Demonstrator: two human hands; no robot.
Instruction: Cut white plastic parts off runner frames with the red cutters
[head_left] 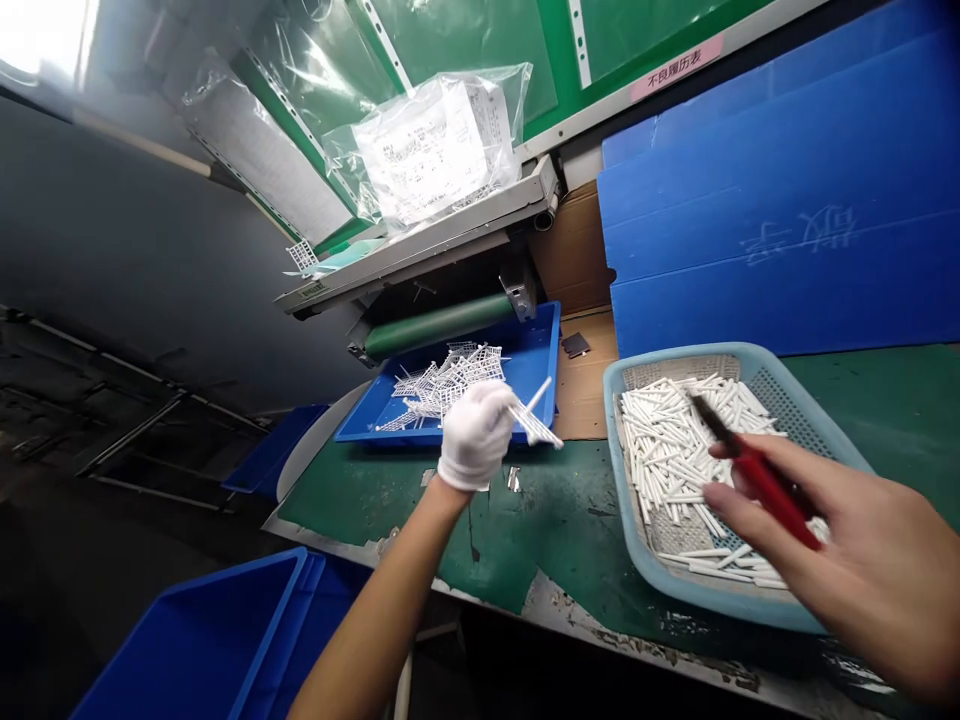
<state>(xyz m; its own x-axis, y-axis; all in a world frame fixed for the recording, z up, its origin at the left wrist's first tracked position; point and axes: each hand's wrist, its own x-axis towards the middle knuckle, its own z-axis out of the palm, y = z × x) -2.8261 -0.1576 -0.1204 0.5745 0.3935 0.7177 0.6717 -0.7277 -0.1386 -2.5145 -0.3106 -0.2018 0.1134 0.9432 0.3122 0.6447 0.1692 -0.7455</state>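
My left hand (pixel 476 437), in a white glove, is closed on a white plastic part (pixel 536 425) with thin rods sticking out to the right. It hovers at the near edge of a blue tray (pixel 551 345) that holds a heap of white lattice-like plastic pieces (pixel 450 380). My bare right hand (pixel 832 530) grips red-handled cutters (pixel 772 490), their dark tip pointing up and left. The cutters are over a light-blue basket (pixel 634 520) filled with short white plastic sticks (pixel 675 450). The inner fingers of my right hand are hidden.
A green roller (pixel 442 325) and metal frame overhang the blue tray. Bagged papers (pixel 442 150) rest on the ledge above. A blue board (pixel 780 200) stands behind the basket. An open blue bin (pixel 217 620) sits below the green table's (pixel 555 530) worn front edge.
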